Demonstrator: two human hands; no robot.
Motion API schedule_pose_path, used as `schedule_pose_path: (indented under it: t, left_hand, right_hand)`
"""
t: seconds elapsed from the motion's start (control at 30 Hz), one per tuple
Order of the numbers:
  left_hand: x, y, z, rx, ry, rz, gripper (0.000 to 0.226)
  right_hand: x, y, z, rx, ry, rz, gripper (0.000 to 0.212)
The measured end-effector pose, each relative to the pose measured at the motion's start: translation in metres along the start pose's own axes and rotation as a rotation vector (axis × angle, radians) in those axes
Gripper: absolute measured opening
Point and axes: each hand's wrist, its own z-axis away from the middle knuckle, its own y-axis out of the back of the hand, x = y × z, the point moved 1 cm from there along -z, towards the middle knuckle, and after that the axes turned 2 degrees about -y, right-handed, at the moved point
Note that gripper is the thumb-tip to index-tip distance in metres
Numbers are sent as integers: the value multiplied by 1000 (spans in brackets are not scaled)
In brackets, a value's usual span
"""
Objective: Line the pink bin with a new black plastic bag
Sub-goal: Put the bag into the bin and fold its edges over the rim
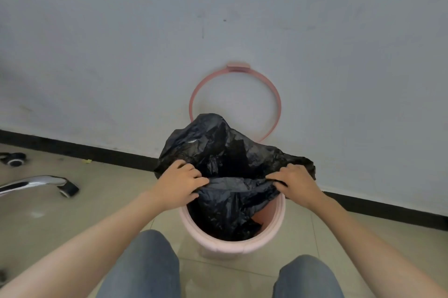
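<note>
One pink bin (232, 237) stands upright on the tiled floor (72, 212) close to the wall (121, 43), directly ahead of the person's knees. One black plastic bag (225, 152) sits in its mouth: the lower part hangs inside, while the far side billows up above the rim, not yet folded over it. The near edge of the bag runs roughly level between the two hands, left to right across the opening. The left hand (180, 182) is closed on that edge at the bin's left side, fingers curled into the film; the right hand (297, 182) is likewise closed on it at the right side. Both hands lie about equally near the rim, which sits just below and towards the person. One pink ring (194, 94), hinged at the bin's back, leans open against the wall. One chrome chair leg (31, 183) and two casters are visible on the left. Judgement: spreading the bag's mouth over the rim remains to be done.
</note>
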Motion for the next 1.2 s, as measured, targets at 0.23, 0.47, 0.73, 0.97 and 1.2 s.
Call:
schedule_pose_path:
  t: [0.23,0.47,0.73,0.97,1.2]
  left_hand:
    - [12,7,14,50,109,555,19]
    - [65,-13,50,-185,-231,64,24]
    - [108,-13,43,75,-183,150,35]
    - [121,-45,14,-250,147,319,65]
    - [125,-57,23,37,18,99,57]
  right_hand:
    - [3,2,48,605,148,-147,11]
    - [-5,-55,91,257,336,117,24]
    - [3,-92,119,264,380,349,14]
    - [0,-85,114,98,117,281,28]
    - [-32,-79,96,569,-438,-194,35]
